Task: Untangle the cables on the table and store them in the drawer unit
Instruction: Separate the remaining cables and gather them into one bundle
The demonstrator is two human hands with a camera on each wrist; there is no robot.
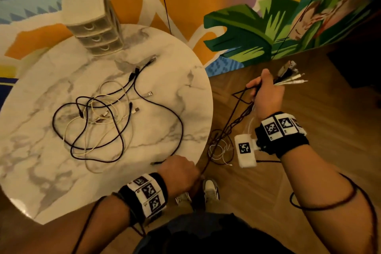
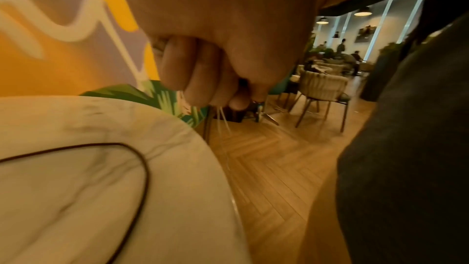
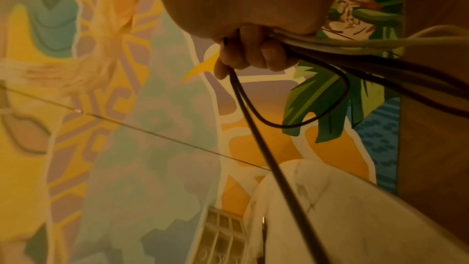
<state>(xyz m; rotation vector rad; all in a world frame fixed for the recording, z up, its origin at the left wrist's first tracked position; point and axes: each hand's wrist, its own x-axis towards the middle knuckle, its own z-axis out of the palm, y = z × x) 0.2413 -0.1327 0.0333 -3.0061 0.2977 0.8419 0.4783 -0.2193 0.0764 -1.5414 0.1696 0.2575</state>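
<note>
The right hand (image 1: 266,93) is held out over the wooden herringbone floor (image 1: 288,171), off the right edge of the table, its fingers (image 3: 250,53) curled tight round a gathered bundle of black and white cables (image 1: 288,75); the plug ends fan out past the knuckles, and the rest of the strands trail back under the wrist, partly twisted together, down to loose loops above the floor. The left hand (image 1: 178,171) sits at the near edge of the round white marble-patterned table (image 1: 31,150), fingers (image 2: 200,81) folded in and pinching thin strands, at least one dark and a couple pale, that hang from the fist; a dark strand runs taut from it up toward the right hand. In the middle of the tabletop lies a tangled heap of black and cream cables (image 1: 103,119), looped over one another with several plugs lying free, well apart from both hands. The small beige three-drawer plastic unit (image 1: 92,24) stands at the far edge of the table, all three drawers pushed in. Both wrists wear black bands with black-and-white square markers (image 1: 148,192), and a white box with another marker (image 1: 245,149) hangs below the right wrist. Behind the table rises a bright painted mural wall (image 1: 237,33), with beige woven chairs (image 2: 325,87) further off in the left wrist view.
</note>
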